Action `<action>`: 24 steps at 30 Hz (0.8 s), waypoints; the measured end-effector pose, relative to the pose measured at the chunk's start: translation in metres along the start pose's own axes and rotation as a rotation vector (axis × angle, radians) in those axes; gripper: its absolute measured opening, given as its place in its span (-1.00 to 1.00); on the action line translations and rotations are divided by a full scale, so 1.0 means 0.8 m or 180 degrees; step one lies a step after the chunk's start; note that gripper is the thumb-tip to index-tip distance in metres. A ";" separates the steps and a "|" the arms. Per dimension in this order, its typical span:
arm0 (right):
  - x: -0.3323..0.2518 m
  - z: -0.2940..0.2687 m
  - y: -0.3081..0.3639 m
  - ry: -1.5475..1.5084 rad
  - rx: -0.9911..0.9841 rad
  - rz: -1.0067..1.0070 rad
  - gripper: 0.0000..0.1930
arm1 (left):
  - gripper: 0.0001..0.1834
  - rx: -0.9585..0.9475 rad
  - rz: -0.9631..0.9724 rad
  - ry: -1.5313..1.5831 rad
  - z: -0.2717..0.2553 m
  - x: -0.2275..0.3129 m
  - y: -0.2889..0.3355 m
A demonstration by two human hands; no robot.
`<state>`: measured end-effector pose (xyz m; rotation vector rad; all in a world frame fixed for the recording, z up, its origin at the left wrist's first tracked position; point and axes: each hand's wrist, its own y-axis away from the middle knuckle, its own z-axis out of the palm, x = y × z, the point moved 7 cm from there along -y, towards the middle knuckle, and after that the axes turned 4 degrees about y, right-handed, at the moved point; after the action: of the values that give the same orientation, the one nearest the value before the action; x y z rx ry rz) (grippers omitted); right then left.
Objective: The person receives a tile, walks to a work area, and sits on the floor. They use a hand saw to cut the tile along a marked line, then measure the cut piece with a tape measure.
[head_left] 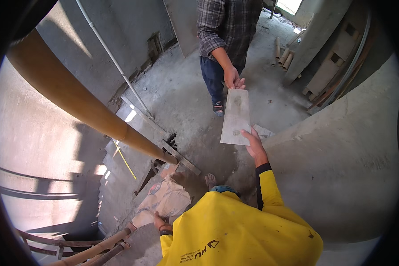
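A pale, flat rectangular tile (236, 116) with grey smudges is held between me and a person facing me. Its near right corner is in my right hand (256, 147), thumb on top and the other fingers at the edge and underneath. The other person's hand (233, 79) is at the far end of the same tile. Low on the left, my left hand (160, 221) is beside a crumpled brown paper sack (166, 197). Its fingers look loosely apart with nothing visible in them; whether they touch the sack I cannot tell.
A thick bamboo pole (88, 104) slants across the left, its lower end near the sack. A thin pipe (113, 53) leans by the back wall. Bamboo rails (99, 249) are at the lower left. A curved concrete wall (332, 164) bounds my right. Bamboo pieces (284, 58) lie at the back.
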<state>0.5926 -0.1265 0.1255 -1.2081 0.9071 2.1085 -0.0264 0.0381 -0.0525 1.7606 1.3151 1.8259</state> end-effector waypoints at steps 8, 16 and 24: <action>0.031 0.116 0.056 -0.1079 -0.0474 0.0368 -0.41 | -0.51 0.0177 0.0057 -0.0069 0.047 -0.003 0.051; 0.016 0.174 0.059 -0.0762 -0.0478 0.0038 -0.39 | -0.42 0.0069 0.0190 0.0102 0.028 -0.018 0.061; -0.012 0.230 0.046 0.0680 -0.0179 -0.1017 -0.81 | -0.40 0.0073 0.0175 0.0163 0.009 -0.029 0.037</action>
<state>0.4745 -0.0091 0.2126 -1.5192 0.6920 1.7861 -0.0038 0.0079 -0.0463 1.7898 1.3242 1.9048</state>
